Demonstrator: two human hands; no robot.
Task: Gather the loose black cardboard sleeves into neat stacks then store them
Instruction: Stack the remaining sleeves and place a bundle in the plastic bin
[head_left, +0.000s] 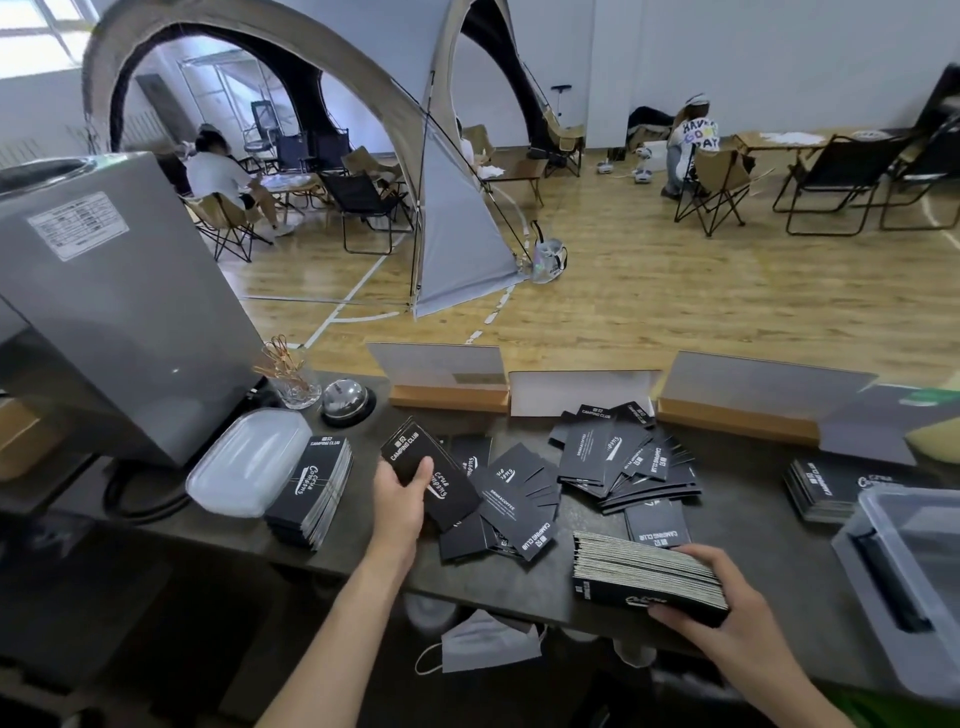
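Observation:
Loose black cardboard sleeves (618, 462) with white print lie scattered over the middle of the dark counter (769, 525). My left hand (400, 499) grips a thin bundle of sleeves (415, 457), thumb on top, held above the pile. My right hand (722, 603) holds a thick stack of sleeves (644, 577) at the counter's front edge, fingers curled round its right end. A finished stack (314, 488) leans against a clear plastic lid at the left. Another stack (826, 488) lies at the right.
A grey machine (114, 312) fills the left side. A clear lid (244, 460), a glass with sticks (296, 384) and a service bell (345, 400) stand beside it. Open flat boxes (582, 392) line the back edge. A clear plastic bin (904, 577) sits at the right. A face mask (483, 647) hangs below.

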